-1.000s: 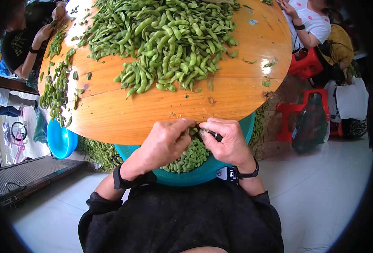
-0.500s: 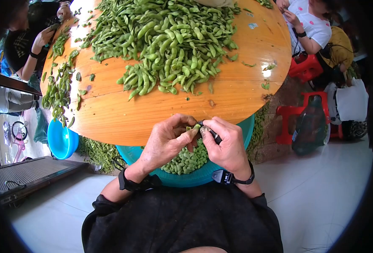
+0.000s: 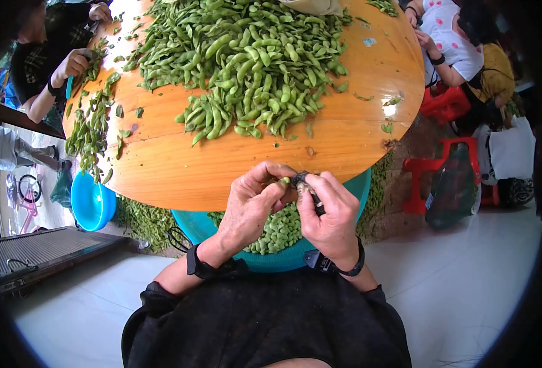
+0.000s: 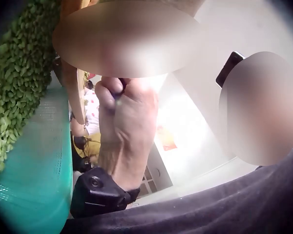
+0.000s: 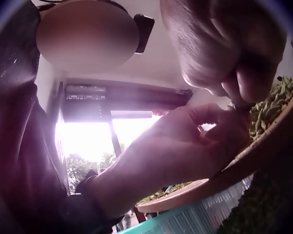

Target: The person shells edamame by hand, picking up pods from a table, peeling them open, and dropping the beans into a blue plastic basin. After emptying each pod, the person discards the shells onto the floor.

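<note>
In the head view my left hand pinches a small green soybean pod between thumb and fingers. My right hand grips a slim black tool, its near end showing below the fingers. Dark coverings show at the right fingertips, which meet the pod. Both hands are over a teal basin holding shelled green beans. From the left wrist, the right hand appears beyond the basin, partly covered by a blur. The right wrist view shows the left hand beneath the right hand.
A large pile of pods covers the back of the round wooden table, whose edge overhangs the basin. Loose pods lie at left. A blue basin stands below. Other people sit around, with red stools at right.
The left fingers have spread a little from their earlier closer bunching, and the pod shows between them. Both hands have shifted slightly, still meeting over the basin. The right hand keeps the black tool.
</note>
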The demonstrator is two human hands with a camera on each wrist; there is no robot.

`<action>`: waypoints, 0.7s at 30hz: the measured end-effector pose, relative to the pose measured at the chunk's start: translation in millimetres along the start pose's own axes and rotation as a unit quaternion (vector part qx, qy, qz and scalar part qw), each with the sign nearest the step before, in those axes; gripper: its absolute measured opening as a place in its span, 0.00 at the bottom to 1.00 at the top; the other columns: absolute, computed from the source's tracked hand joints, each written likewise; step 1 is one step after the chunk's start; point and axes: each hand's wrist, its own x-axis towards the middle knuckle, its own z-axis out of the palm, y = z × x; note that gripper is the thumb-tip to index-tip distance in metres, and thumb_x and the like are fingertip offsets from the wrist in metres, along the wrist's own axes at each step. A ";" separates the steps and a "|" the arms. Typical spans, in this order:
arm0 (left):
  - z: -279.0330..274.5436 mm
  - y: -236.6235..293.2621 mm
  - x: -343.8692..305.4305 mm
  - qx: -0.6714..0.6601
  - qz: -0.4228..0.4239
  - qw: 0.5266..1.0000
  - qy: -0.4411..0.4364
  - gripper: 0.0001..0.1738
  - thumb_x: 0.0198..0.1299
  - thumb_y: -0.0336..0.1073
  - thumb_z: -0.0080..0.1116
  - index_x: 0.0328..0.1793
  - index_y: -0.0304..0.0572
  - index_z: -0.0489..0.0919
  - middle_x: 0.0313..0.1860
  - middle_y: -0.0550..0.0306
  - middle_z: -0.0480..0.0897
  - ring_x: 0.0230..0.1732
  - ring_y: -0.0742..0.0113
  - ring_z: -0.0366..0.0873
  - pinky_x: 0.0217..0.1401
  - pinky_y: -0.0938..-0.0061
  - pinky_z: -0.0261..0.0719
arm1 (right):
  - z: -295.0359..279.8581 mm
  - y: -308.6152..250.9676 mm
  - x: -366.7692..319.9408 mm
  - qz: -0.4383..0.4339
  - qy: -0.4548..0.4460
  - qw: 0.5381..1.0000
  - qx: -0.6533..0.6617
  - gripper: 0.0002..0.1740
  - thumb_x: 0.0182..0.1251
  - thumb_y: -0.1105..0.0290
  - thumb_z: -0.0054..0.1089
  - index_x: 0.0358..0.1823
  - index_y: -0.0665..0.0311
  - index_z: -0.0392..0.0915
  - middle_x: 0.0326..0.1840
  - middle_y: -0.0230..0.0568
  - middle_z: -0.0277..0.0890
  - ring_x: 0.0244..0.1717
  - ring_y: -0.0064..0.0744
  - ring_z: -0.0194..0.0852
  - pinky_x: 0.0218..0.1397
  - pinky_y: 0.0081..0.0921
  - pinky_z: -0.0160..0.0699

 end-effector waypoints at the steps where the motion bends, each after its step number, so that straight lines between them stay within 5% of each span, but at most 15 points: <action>1: 0.9 0.1 -0.4 0.031 0.005 0.999 -0.008 0.10 0.67 0.22 0.50 0.51 0.35 0.79 0.35 0.61 0.78 0.30 0.77 0.70 0.34 0.82 0.68 | -2.4 4.1 -1.3 -0.009 0.007 1.000 0.000 0.15 0.57 0.82 0.66 0.46 0.70 0.78 0.34 0.46 0.74 0.26 0.41 0.77 0.28 0.31 0.76; 6: 15.9 0.8 -4.5 0.086 0.012 0.996 0.008 0.17 0.67 0.23 0.51 0.62 0.35 0.74 0.41 0.61 0.79 0.31 0.80 0.67 0.37 0.83 0.69 | -9.8 4.1 4.5 0.026 -0.030 0.999 0.032 0.18 0.58 0.80 0.66 0.51 0.70 0.78 0.37 0.43 0.73 0.28 0.41 0.78 0.29 0.31 0.78; 8: 9.3 -1.6 -2.1 0.119 0.015 0.993 -0.014 0.20 0.66 0.23 0.49 0.64 0.35 0.72 0.43 0.61 0.78 0.32 0.81 0.67 0.37 0.83 0.69 | -2.8 11.7 4.6 -0.075 -0.048 0.996 0.004 0.17 0.60 0.80 0.65 0.51 0.69 0.78 0.39 0.43 0.72 0.30 0.41 0.79 0.31 0.32 0.80; 13: 10.2 12.6 -2.7 0.159 -0.032 0.987 -0.021 0.25 0.61 0.20 0.44 0.67 0.34 0.69 0.47 0.61 0.76 0.34 0.81 0.67 0.37 0.84 0.68 | 3.9 7.0 4.9 -0.081 -0.027 0.996 0.003 0.16 0.60 0.81 0.64 0.50 0.68 0.78 0.40 0.43 0.72 0.33 0.43 0.80 0.32 0.33 0.81; 21: -4.1 9.1 1.2 -0.012 -0.071 0.993 -0.094 0.27 0.62 0.19 0.44 0.69 0.33 0.68 0.53 0.52 0.81 0.43 0.66 0.80 0.45 0.72 0.77 | -7.1 15.6 4.4 0.095 0.007 0.988 0.120 0.10 0.60 0.81 0.66 0.43 0.72 0.79 0.32 0.44 0.76 0.29 0.36 0.80 0.32 0.27 0.76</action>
